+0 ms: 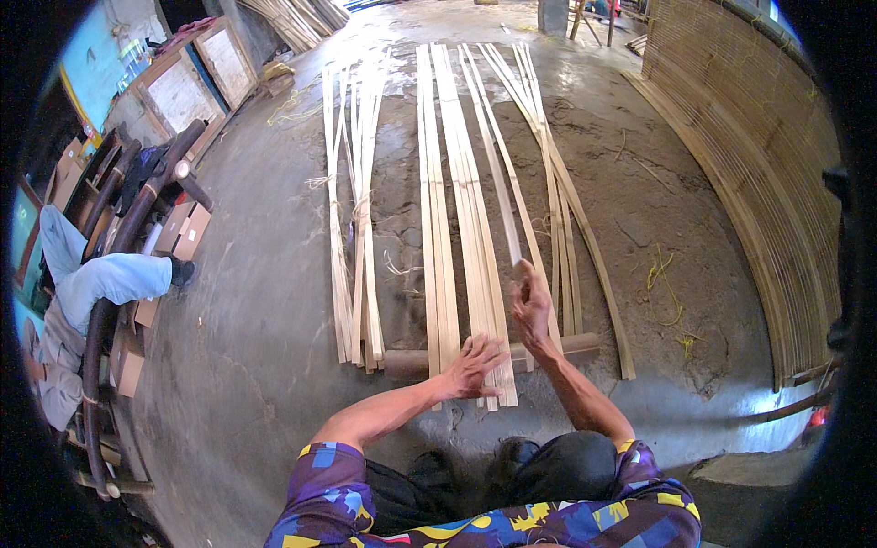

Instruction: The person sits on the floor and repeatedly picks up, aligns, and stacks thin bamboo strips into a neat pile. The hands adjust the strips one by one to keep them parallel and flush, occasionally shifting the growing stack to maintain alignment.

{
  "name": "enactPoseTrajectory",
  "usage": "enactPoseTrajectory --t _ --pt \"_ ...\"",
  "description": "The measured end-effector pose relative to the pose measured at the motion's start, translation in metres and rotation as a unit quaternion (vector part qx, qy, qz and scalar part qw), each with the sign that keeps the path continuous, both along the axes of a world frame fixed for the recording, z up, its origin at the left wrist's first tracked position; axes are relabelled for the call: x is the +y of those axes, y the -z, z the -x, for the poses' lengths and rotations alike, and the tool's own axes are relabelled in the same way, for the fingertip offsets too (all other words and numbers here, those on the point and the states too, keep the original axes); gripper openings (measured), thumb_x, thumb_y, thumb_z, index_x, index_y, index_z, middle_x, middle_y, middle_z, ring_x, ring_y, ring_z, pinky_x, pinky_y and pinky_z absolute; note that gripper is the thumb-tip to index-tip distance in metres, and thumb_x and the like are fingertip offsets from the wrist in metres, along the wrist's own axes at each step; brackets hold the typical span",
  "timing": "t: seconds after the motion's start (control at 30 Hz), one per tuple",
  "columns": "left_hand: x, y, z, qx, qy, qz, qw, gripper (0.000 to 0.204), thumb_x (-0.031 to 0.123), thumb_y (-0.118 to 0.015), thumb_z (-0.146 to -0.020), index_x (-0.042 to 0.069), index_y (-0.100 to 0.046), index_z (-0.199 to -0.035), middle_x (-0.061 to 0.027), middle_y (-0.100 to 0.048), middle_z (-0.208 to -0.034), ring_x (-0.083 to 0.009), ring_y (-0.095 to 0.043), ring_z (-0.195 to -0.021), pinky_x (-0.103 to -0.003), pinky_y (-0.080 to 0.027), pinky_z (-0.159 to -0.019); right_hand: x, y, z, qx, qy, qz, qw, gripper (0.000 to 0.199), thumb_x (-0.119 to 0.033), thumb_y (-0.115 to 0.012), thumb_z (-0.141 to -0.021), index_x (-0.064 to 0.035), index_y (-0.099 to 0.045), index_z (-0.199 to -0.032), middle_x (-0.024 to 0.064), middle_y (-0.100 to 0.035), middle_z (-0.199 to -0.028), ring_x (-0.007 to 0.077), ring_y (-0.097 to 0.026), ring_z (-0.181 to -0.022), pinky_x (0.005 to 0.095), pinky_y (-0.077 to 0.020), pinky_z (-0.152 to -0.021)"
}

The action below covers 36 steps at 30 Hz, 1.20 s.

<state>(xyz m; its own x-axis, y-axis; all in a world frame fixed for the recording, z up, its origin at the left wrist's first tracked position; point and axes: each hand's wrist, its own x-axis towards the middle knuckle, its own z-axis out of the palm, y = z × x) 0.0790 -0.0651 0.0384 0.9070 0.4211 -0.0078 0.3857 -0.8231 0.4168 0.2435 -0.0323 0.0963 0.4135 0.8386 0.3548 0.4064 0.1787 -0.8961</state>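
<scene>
Left hand (472,363) lies fingers spread on bamboo slats (457,228); right hand (531,301) seemingly pinches one; brown cartons (183,230) far left.

Pale matt bamboo slats (470,228), rough stained concrete floor (265,301)

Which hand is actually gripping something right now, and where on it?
The right hand pinches one thin bamboo strip at its near end. The left hand rests flat on the laid strips, gripping nothing.

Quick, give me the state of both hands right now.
Left hand: open, fingers spread flat on the middle bundle of bamboo strips.
Right hand: closed, pinching one thin bamboo strip and lifting its near end.
</scene>
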Motion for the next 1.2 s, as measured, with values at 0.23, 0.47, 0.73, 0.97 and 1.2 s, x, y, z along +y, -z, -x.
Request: enactPoseTrajectory --t 0.23,0.47,0.73,0.97,1.2 --pt "0.008 0.012 0.008 -0.033 -0.060 0.018 0.997 0.077 0.052 -0.055 -0.072 0.002 -0.032 -0.127 -0.0222 -0.015 -0.138 -0.0389 -0.009 -0.128 -0.050 -0.010 -0.103 0.022 0.018 0.021 -0.010 -0.030 0.109 0.994 0.042 -0.008 -0.053 -0.079 0.0000 -0.042 -0.118 0.0118 -0.053 -0.072 0.0161 -0.052 -0.059 0.0295 -0.0436 -0.054" --pt "0.009 0.015 0.014 0.028 -0.137 -0.005 0.990 0.087 0.058 -0.052 -0.071 0.001 -0.024 -0.131 -0.0218 -0.014 -0.138 -0.0358 -0.008 -0.130 -0.050 -0.006 -0.104 0.006 0.049 0.025 0.017 -0.083 0.264 0.961 0.049 -0.011 -0.055 -0.076 0.0016 -0.039 -0.121 0.0161 -0.058 -0.081 0.0192 -0.059 -0.063 0.0304 -0.0479 -0.054" --pt "0.015 0.003 0.017 0.151 -0.102 0.005 0.983 0.091 0.060 -0.049 -0.072 0.000 -0.018 -0.133 -0.0190 -0.013 -0.140 -0.0330 -0.005 -0.131 -0.051 -0.006 -0.104 -0.006 0.072 0.036 0.000 -0.122 0.275 0.954 0.049 -0.018 -0.062 -0.074 0.0022 -0.043 -0.114 0.0239 -0.058 -0.088 0.0300 -0.059 -0.079 0.0372 -0.0473 -0.067" --pt "0.025 0.016 0.031 0.127 -0.169 -0.045 0.976 0.082 0.045 -0.051 -0.075 -0.001 -0.017 -0.133 -0.0191 -0.012 -0.139 -0.0317 -0.008 -0.131 -0.054 -0.007 -0.103 0.002 0.069 0.047 -0.020 -0.149 0.259 0.954 0.066 -0.018 -0.064 -0.074 0.0005 -0.029 -0.127 0.0072 -0.050 -0.063 0.0158 -0.048 -0.057 0.0300 -0.0414 -0.051" --pt "0.032 0.014 0.047 0.090 -0.181 -0.022 0.979 0.078 0.051 -0.046 -0.076 0.002 -0.022 -0.132 -0.0146 -0.017 -0.140 -0.0296 -0.010 -0.130 -0.053 -0.004 -0.103 -0.003 0.077 0.048 -0.034 -0.206 0.292 0.933 0.068 -0.012 -0.061 -0.072 0.0020 -0.026 -0.129 0.0070 -0.051 -0.063 0.0143 -0.048 -0.056 0.0285 -0.0409 -0.050"
